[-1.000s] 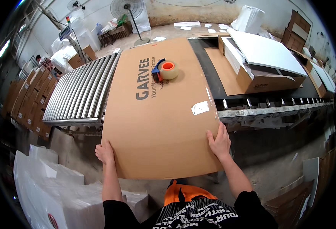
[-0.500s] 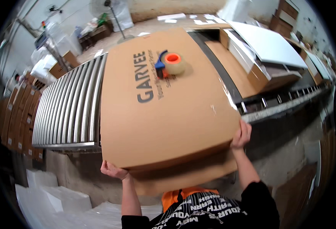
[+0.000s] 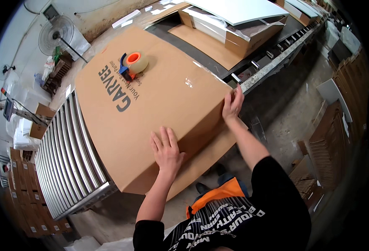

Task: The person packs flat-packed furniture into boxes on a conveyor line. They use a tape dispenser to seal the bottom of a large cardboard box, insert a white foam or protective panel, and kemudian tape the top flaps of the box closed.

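A large closed-top cardboard box with dark print lies before me. My left hand rests flat on its top beside the near edge, fingers spread, holding nothing. At the near right corner, my right hand grips the box, thumb and fingers on either side of the corner. A long cardboard flap sticks out low along the near side. On top, toward the far side, sits a blue tape dispenser with a roll of clear tape on an orange core. A strip of clear tape shines along the right edge.
Left of the box runs a metal roller conveyor. To the right, an opened carton with white panels stands on a dark belt. Stacked cartons are at far left, flattened cardboard at right, a fan behind.
My left hand has let go of the near left corner and now lies on the top. My right hand stays at the right corner. The box appears turned in view.
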`<state>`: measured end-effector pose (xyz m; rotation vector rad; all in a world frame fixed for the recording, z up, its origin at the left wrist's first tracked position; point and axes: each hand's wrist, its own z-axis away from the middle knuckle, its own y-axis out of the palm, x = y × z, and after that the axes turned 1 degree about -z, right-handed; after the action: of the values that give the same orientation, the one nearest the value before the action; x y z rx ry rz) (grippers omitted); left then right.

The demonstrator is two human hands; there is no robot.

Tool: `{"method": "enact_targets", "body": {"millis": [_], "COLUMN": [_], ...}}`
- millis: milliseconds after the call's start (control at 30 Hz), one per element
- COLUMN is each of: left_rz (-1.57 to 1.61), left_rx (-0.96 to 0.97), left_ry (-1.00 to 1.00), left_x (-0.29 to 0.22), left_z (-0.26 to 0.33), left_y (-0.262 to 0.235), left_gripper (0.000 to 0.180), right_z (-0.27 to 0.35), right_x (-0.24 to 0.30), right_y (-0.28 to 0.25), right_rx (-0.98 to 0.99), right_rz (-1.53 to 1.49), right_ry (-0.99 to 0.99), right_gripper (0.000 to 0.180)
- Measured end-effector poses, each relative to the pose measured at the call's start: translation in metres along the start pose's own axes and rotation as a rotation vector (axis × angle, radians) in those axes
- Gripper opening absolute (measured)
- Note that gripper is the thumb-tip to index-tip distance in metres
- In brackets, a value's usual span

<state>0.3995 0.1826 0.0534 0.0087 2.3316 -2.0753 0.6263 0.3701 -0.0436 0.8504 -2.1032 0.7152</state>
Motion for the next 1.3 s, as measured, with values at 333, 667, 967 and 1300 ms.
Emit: {"method": "enact_targets", "body": {"millis": [333,667,967,1300], "left_rz": [-0.225,-0.245,-0.090,0.107], "left_rx": [-0.337,-0.267,0.233,0.075], "left_ry": [-0.042,-0.020,0.242,0.298], "left_x": [0.013,0.021,-0.020,-0.020], "left_z": [-0.005,-0.008,-0.101,-0.098], "left_y": [0.031,0.026,-0.015,0.004], "left_gripper": [0.071,0.079,0.109,0.112], "right_z": [0.032,0.074,0.000,-0.127], "right_x": [-0.026,0.005,-0.011,0.249], "right_y": [-0.034,0.033,0.025,0.330], "right_rx": [0.401,-0.315,-0.108,0.947], "right_rz": [-0.135,-1.023,-0.172,0.194], "right_ry": [0.074,1.409,0.446,-1.212], "right_gripper": [0.046,0.049,0.047,0.062]}}
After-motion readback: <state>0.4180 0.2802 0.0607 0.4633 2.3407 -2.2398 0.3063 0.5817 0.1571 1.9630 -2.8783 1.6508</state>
